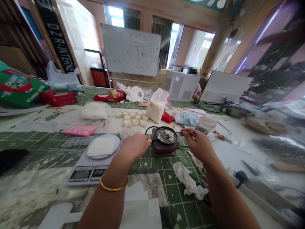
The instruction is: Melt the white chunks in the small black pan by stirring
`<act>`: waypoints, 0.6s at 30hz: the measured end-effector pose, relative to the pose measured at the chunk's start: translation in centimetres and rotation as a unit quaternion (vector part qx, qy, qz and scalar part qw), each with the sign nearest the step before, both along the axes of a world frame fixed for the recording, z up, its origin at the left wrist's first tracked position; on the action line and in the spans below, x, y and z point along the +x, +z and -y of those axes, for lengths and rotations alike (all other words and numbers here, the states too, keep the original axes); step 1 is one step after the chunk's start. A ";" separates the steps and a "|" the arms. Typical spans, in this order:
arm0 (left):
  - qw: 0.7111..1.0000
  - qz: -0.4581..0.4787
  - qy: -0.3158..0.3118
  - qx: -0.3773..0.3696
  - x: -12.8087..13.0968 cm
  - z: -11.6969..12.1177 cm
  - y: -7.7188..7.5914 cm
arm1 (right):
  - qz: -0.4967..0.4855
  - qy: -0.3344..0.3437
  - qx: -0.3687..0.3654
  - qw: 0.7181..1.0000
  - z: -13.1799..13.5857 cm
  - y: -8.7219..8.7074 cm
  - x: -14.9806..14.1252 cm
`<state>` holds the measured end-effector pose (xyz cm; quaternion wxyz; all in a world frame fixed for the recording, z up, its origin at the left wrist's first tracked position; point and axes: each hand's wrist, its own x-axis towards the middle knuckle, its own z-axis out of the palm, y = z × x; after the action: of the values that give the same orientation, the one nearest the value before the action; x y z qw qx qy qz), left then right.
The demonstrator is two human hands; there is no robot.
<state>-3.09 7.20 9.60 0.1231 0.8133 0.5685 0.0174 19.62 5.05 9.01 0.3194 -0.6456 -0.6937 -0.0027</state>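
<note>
A small black pan (pixel 166 135) with white flakes in it sits on a little red-brown burner (pixel 166 148) in the middle of the table. My left hand (pixel 134 147) is closed around the pan's handle at its left side. My right hand (pixel 199 144) is closed in a pinch on a thin stirring stick (pixel 184 132) whose tip reaches into the pan from the right. A gold bangle (pixel 113 185) circles my left wrist.
A kitchen scale (pixel 91 165) with white paper stands left of the burner. Several small white filled cups (pixel 133 118), a bag of white flakes (pixel 156 106) and a pink mould (pixel 79 129) lie behind. Crumpled tissue (pixel 188 179) lies on the green cutting mat (pixel 162 187). Laptops stand at the back.
</note>
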 end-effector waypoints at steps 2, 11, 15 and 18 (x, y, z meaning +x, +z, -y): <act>1.000 0.003 0.005 -0.003 0.0 0.0 0.1 | -0.003 0.001 0.004 1.000 -0.1 -0.1 -0.1; 1.000 -0.002 0.003 -0.002 0.1 0.0 0.1 | -0.001 0.020 0.003 1.000 1.2 1.0 0.1; 1.000 -0.001 0.000 -0.001 0.1 0.1 0.0 | 0.024 0.052 -0.026 0.998 1.3 1.0 0.0; 1.000 -0.001 -0.001 0.000 0.1 0.1 0.0 | 0.015 0.059 0.006 0.998 1.5 0.9 -0.4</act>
<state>-2.99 7.08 9.57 0.1224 0.8139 0.5677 0.0169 19.26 3.56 9.95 0.3126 -0.6017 -0.7350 0.0026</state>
